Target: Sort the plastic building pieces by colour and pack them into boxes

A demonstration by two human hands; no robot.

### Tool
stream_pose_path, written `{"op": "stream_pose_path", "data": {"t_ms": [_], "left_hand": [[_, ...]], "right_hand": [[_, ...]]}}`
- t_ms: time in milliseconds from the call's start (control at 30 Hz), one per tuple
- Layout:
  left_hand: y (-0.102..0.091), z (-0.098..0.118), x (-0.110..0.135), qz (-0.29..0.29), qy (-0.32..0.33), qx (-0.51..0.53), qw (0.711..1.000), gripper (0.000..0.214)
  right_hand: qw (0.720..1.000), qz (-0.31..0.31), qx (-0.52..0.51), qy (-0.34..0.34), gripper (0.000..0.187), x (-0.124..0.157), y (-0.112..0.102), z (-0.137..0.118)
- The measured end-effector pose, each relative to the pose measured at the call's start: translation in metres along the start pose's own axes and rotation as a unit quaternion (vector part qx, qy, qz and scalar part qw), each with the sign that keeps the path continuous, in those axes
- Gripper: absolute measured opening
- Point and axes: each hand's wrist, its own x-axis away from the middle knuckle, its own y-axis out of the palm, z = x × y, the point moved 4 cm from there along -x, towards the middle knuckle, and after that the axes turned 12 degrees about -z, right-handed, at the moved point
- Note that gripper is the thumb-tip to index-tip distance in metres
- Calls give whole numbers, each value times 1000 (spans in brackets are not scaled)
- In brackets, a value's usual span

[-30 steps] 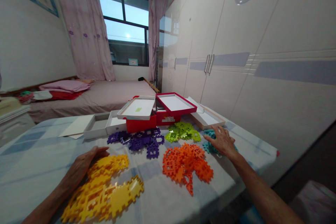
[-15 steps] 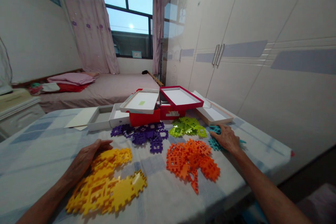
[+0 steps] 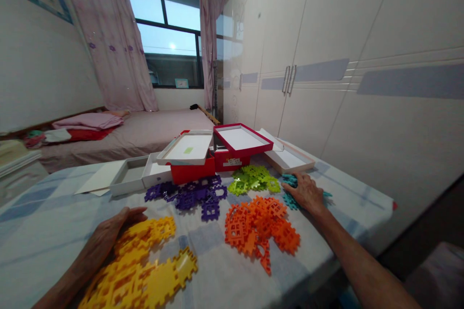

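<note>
My left hand (image 3: 118, 227) rests at the far left edge of a heap of yellow toothed plastic building pieces (image 3: 159, 282), its fingers stretched out and pointing right. My right hand (image 3: 306, 190) lies over a small heap of teal pieces (image 3: 290, 201), fingers spread on top of them and covering part of the heap. Between the hands is a pile of orange pieces (image 3: 259, 224), of square, round and triangular shapes. Behind it lie lime green pieces (image 3: 253, 179). Dark purple pieces (image 3: 195, 195) are spread to the left of the green ones.
Red boxes (image 3: 192, 170) stand at the back of the cloth-covered table (image 3: 210, 270), topped by a white tray (image 3: 186, 148) and a red-rimmed lid (image 3: 242, 137). Grey trays (image 3: 132, 176) sit to their left, a shallow box (image 3: 290, 158) to their right. Beyond are a bed (image 3: 163, 128) and wardrobe (image 3: 319, 106).
The view has tilted slightly up and turned right, so the scene sits a little further left and most of the table lower. Both hands keep their places by the yellow and teal pieces.
</note>
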Motion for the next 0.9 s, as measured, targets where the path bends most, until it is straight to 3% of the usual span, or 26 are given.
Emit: {"op": "stream_pose_path", "data": {"t_ms": [300, 433, 900], "left_hand": [[-9, -22, -12, -40, 2, -18, 999, 74], [-11, -30, -15, -44, -7, -1, 999, 71], [-8, -17, -10, -39, 0, -33, 999, 72]], "right_hand": [[998, 56, 27, 11, 41, 1, 0, -4], [994, 95, 44, -6, 35, 4, -1, -6], [993, 89, -1, -78, 32, -11, 10, -1]]}}
